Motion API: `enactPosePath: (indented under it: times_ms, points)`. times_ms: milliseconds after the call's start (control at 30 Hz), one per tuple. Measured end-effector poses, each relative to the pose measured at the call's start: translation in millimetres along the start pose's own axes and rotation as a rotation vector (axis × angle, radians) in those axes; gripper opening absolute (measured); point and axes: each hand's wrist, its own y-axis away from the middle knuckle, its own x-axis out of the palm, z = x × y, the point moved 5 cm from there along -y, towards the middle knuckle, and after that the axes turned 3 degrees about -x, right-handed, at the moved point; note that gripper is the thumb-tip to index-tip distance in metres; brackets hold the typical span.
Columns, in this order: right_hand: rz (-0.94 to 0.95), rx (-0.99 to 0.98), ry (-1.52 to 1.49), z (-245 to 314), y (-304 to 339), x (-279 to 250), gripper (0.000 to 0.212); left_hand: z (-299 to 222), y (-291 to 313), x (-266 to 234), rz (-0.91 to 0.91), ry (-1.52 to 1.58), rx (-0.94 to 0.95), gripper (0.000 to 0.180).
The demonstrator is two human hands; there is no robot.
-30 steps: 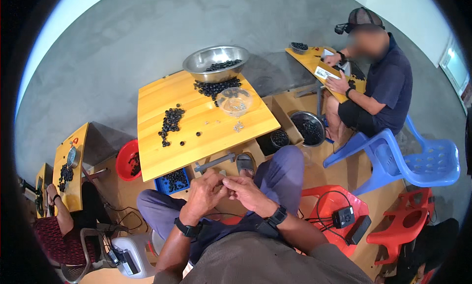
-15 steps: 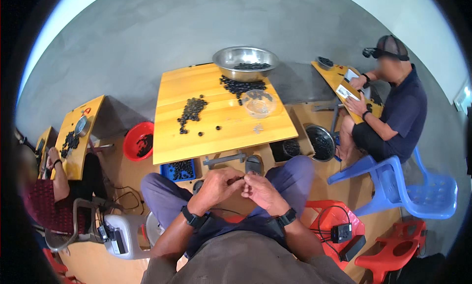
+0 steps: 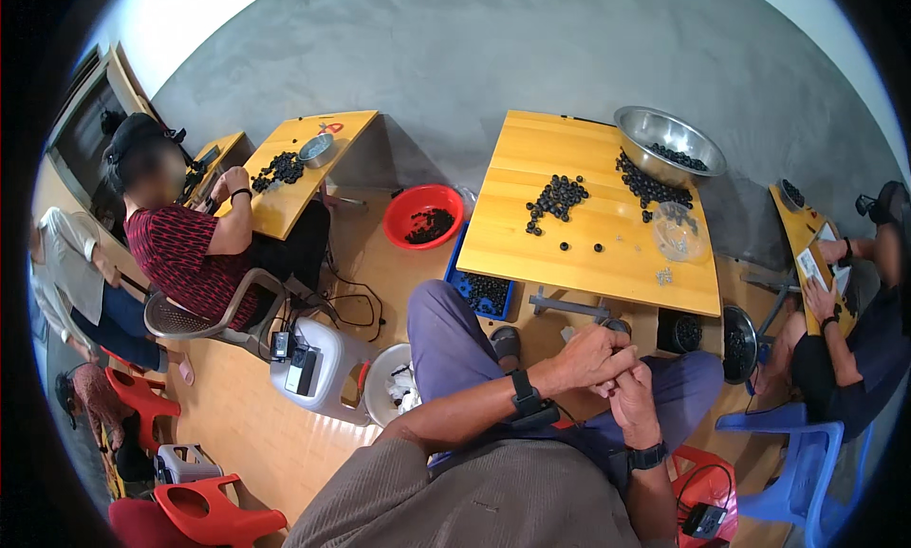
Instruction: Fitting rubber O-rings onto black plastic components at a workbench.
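Over my lap, my left hand (image 3: 588, 355) and my right hand (image 3: 634, 396) meet with fingers closed and fingertips together. Whatever lies between them is too small or hidden to make out. In front of me stands a yellow wooden table (image 3: 531, 254). On it lie a loose group of small black round parts (image 3: 558, 199), two single ones near the front edge, and a denser black pile (image 3: 647, 183) beside a large steel bowl (image 3: 655, 121) with more inside. A clear plastic bowl (image 3: 676, 233) and a few small pale pieces (image 3: 664, 277) are at the right.
Left of the table, a red basin (image 3: 399, 235) and a blue tray (image 3: 508, 306) hold black parts. A white container (image 3: 323, 382) and a bucket (image 3: 378, 396) stand by my left leg. People work at tables on the left (image 3: 204, 206) and right (image 3: 854, 358); cables cross the floor.
My view has swung left, so the table appears further right and more people at the left show. My hands stay together over my lap, their grip slightly shifted.
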Motion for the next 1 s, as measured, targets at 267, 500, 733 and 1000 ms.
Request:
enactPosePath:
  times_ms: [267, 500, 733, 1000]
  points:
    - [-0.085, -0.043, 0.023, 10.9, 11.7, 2.9, 0.008, -10.3, -5.4, 10.2, 0.038, 0.055, -0.012, 0.033]
    - [-0.020, -0.113, 0.046, 10.8, 7.8, -6.1, 0.012, 7.0, -10.8, 28.3, 0.008, 0.185, -0.065, 0.031]
    - [-0.058, -0.040, -0.036, 2.4, 16.6, -16.9, 0.010, -9.6, -8.1, 27.5, 0.086, 0.135, -0.089, 0.030]
    - [-0.057, -0.010, 0.011, -16.9, -6.4, -34.7, 0.017, 37.5, -19.8, 41.1, 0.146, 0.266, -0.227, 0.027]
